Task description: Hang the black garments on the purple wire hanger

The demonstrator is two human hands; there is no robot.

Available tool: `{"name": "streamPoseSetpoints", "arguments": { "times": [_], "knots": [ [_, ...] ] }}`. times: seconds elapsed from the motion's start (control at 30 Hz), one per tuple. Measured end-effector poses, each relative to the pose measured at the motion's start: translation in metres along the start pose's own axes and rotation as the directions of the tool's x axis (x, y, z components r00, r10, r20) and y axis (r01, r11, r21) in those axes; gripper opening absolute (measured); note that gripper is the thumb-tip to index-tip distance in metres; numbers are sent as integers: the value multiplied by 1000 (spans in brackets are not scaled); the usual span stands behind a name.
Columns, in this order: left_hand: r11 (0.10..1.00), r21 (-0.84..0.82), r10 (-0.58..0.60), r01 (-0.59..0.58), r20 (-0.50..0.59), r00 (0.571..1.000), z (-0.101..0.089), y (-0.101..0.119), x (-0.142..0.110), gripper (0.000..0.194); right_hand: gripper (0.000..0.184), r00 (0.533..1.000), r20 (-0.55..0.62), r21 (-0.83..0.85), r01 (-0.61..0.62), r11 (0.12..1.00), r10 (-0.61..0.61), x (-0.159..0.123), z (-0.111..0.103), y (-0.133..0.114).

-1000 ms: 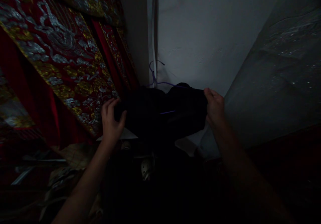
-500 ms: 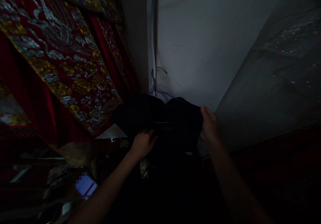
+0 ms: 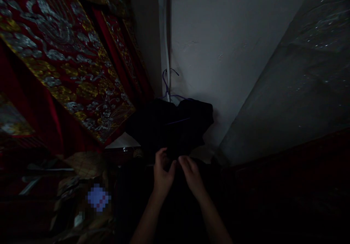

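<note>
The pale wall (image 3: 218, 43) takes up most of what I can see in this gloom, and a grey, creased sheet (image 3: 308, 80) with glints on it slants down the right side. At left hangs a red cloth (image 3: 68, 69), thickly worked in gold and silver, its lower edge slanting down beside the black garment (image 3: 195, 114). That garment is in the middle, up against the wall, its shoulders draped around a purple hanger; its lower part melts into the dark.

Both hands are low in front of it, near each other. The left hand (image 3: 163, 171) has its fingers curled upward and its thumb standing apart from them. The right hand (image 3: 191, 173) points its bent fingers inward, the tips near the left thumb. Whether either one is pinching the black fabric, I can't tell.

Down at the left, a tan checked bundle (image 3: 84, 164) sits below the red cloth; I can't make out whether it is a bag or what it might contain. The purple hanger (image 3: 164, 79) shows its hook and neck above the garment, close by a narrow pale strip (image 3: 165, 36) on the wall. A bluish patch (image 3: 98, 197), blurred into squares, glows below the bundle. Smallest is a thin purple line (image 3: 177, 121) across the black fabric.
</note>
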State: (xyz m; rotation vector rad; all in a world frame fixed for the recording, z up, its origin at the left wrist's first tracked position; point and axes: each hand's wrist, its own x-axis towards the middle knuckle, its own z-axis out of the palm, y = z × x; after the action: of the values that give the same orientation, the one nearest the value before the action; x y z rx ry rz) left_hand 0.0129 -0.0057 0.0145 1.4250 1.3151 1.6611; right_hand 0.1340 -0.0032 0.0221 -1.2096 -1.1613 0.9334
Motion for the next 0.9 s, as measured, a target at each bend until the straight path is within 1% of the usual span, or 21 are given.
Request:
{"name": "streamPoseSetpoints", "arguments": {
  "times": [0.03,0.07,0.1,0.13,0.17,0.2,0.27,0.33,0.43,0.53,0.63,0.7,0.8,0.87,0.9],
  "knots": [
    [999,-48,-20,20,2,1000,2,0,-5,55,41,996,87,-9,-27,1000,28,-6,5,3],
    [996,-85,-36,36,7,999,3,1,-8,64,42,992,125,-23,-32,999,35,-8,9,5],
    [993,-111,-48,50,21,999,3,1,-11,70,42,991,133,-39,-23,999,29,-9,10,6],
    [990,-123,-57,62,46,997,2,0,-12,71,42,990,139,-56,-8,998,16,-7,10,6],
    [991,-120,-58,67,72,996,0,-1,-13,68,41,988,154,-72,7,997,4,-5,8,5],
    [993,-103,-51,61,101,994,-2,-3,-13,60,40,984,181,-88,20,996,-4,-3,6,5],
    [998,-50,-24,31,148,989,-7,-6,-11,36,38,972,233,-116,42,992,-14,0,1,4],
    [1000,2,8,-8,155,988,-11,-8,-9,22,35,965,260,-150,70,986,-29,0,-2,3],
    [995,70,60,-69,124,990,-12,-7,-7,19,32,959,279,-190,110,976,-53,-1,-3,3],
    [990,100,92,-103,113,989,-11,-5,-7,18,32,951,305,-206,113,972,-46,-1,-4,0],
    [991,99,75,-87,115,990,-9,-6,-8,20,33,944,329,-247,116,962,-30,4,-8,-7],
    [993,98,52,-62,100,994,-7,-8,-10,19,30,933,358,-283,140,949,-31,10,-12,-13],
    [995,94,20,-28,82,996,-7,-10,-12,18,26,899,438,-316,168,934,-13,18,-17,-22],
    [995,97,15,-23,83,996,-8,-10,-11,16,27,861,507,-288,121,950,44,24,-17,-27],
    [995,99,18,-26,78,997,-8,-10,-10,15,27,838,539,-258,64,964,88,27,-15,-29]
  ]
}}
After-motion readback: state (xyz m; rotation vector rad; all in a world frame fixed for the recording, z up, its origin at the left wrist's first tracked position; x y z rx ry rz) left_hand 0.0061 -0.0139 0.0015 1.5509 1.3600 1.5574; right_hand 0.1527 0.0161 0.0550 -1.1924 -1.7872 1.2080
